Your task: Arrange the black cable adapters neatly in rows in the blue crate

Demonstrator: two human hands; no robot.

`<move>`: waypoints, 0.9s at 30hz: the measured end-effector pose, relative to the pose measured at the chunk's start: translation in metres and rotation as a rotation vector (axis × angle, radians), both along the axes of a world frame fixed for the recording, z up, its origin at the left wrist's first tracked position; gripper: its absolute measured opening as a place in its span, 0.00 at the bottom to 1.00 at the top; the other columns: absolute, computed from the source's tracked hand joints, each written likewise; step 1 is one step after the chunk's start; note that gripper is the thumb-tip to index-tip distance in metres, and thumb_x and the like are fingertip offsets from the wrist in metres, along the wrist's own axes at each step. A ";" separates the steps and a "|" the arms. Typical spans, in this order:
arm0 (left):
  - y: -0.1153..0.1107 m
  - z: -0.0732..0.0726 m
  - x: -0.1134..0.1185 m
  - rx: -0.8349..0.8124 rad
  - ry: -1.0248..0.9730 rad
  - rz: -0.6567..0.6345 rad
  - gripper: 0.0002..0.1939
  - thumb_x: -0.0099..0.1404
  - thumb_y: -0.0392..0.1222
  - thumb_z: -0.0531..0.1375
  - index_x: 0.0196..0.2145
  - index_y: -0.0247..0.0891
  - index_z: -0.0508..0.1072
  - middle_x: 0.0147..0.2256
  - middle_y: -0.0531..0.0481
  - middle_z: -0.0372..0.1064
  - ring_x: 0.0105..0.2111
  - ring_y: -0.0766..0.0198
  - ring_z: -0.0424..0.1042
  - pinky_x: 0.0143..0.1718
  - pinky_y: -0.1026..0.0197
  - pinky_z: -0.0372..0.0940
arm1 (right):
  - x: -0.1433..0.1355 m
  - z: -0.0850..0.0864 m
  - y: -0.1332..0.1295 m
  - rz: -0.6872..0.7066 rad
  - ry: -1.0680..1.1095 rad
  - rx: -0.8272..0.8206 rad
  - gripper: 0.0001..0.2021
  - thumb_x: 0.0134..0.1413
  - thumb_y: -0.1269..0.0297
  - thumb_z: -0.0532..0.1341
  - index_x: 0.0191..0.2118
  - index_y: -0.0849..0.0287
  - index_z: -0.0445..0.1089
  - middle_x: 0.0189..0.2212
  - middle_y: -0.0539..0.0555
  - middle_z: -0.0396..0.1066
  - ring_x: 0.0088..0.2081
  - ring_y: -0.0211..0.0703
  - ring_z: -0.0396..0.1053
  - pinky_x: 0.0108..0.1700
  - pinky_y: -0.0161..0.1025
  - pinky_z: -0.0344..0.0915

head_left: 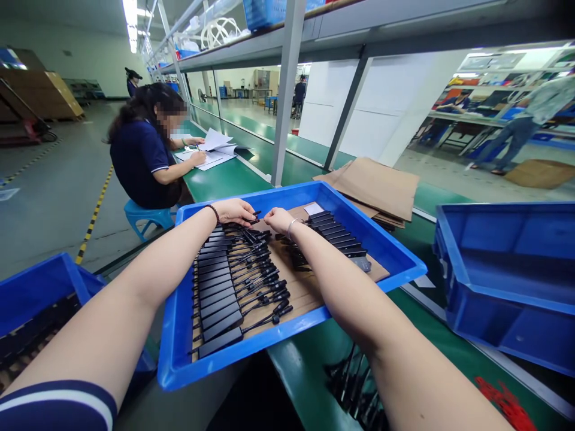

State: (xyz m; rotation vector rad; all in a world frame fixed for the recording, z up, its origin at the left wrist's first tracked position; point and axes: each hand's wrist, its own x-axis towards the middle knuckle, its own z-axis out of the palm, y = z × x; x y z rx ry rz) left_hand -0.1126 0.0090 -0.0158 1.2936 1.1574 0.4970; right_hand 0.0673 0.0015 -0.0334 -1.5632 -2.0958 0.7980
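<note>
A shallow blue tray lined with brown cardboard holds two rows of black box-shaped modules with short cables. The near row of modules lies side by side, cable ends pointing right. My left hand is above the far end of that row, its fingers closed on a thin black cable whose tip sticks out toward the right. Close beside it, my right hand is pinched over the tray's middle; what its fingers hold is hidden. My right forearm partly covers the second row of modules.
An empty-looking blue bin stands at right, another blue bin at lower left. Flat cardboard sheets lie behind the tray. More black cables and red strands are on the green bench. A seated person writes on papers.
</note>
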 end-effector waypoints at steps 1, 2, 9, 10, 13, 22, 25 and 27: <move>-0.001 0.001 0.001 0.000 -0.008 0.013 0.17 0.38 0.37 0.70 0.28 0.30 0.71 0.28 0.48 0.69 0.30 0.66 0.70 0.37 0.63 0.66 | 0.000 0.000 0.001 -0.005 0.006 0.004 0.05 0.44 0.73 0.55 0.26 0.65 0.68 0.20 0.52 0.66 0.20 0.32 0.57 0.25 0.31 0.55; -0.002 0.002 0.002 0.001 -0.019 0.018 0.18 0.39 0.36 0.70 0.29 0.31 0.71 0.28 0.48 0.69 0.30 0.66 0.70 0.38 0.62 0.66 | 0.000 0.000 0.001 -0.011 0.012 0.008 0.05 0.43 0.73 0.55 0.26 0.65 0.69 0.20 0.52 0.66 0.20 0.32 0.58 0.25 0.31 0.55; -0.005 0.006 0.008 0.104 0.063 -0.021 0.19 0.43 0.45 0.67 0.31 0.33 0.71 0.28 0.49 0.69 0.26 0.67 0.69 0.30 0.63 0.65 | 0.000 0.000 0.005 -0.015 0.057 0.055 0.07 0.44 0.71 0.56 0.30 0.64 0.70 0.25 0.52 0.70 0.25 0.34 0.64 0.28 0.29 0.57; -0.005 0.005 0.009 0.122 0.080 -0.023 0.19 0.43 0.46 0.67 0.31 0.33 0.71 0.28 0.49 0.69 0.27 0.66 0.69 0.29 0.63 0.65 | -0.001 0.000 0.005 -0.021 0.059 0.067 0.07 0.45 0.70 0.55 0.30 0.64 0.69 0.26 0.52 0.71 0.27 0.34 0.65 0.29 0.29 0.57; -0.006 0.003 0.009 0.162 0.105 -0.029 0.19 0.43 0.45 0.67 0.33 0.34 0.71 0.30 0.48 0.70 0.28 0.65 0.69 0.29 0.63 0.66 | -0.004 0.000 0.004 -0.056 0.056 0.105 0.07 0.47 0.68 0.56 0.32 0.64 0.69 0.31 0.53 0.71 0.31 0.34 0.65 0.32 0.29 0.58; -0.012 0.004 0.015 0.213 0.123 0.051 0.17 0.44 0.44 0.67 0.31 0.34 0.71 0.28 0.48 0.69 0.28 0.65 0.68 0.31 0.59 0.68 | -0.008 0.006 -0.002 -0.066 0.061 0.112 0.05 0.47 0.69 0.56 0.30 0.64 0.68 0.30 0.53 0.70 0.30 0.34 0.64 0.34 0.30 0.58; -0.012 0.005 0.016 0.198 0.114 0.065 0.17 0.43 0.43 0.67 0.31 0.33 0.71 0.28 0.48 0.69 0.28 0.65 0.68 0.32 0.59 0.68 | -0.008 0.006 -0.002 -0.069 0.088 0.104 0.05 0.48 0.69 0.56 0.30 0.64 0.68 0.30 0.52 0.70 0.30 0.33 0.64 0.33 0.30 0.57; -0.013 0.006 0.016 0.206 0.113 0.072 0.17 0.42 0.43 0.68 0.30 0.33 0.71 0.28 0.48 0.68 0.28 0.66 0.68 0.32 0.59 0.68 | -0.008 0.006 -0.003 -0.055 0.087 0.091 0.05 0.48 0.69 0.56 0.30 0.64 0.68 0.28 0.52 0.70 0.29 0.33 0.63 0.32 0.29 0.57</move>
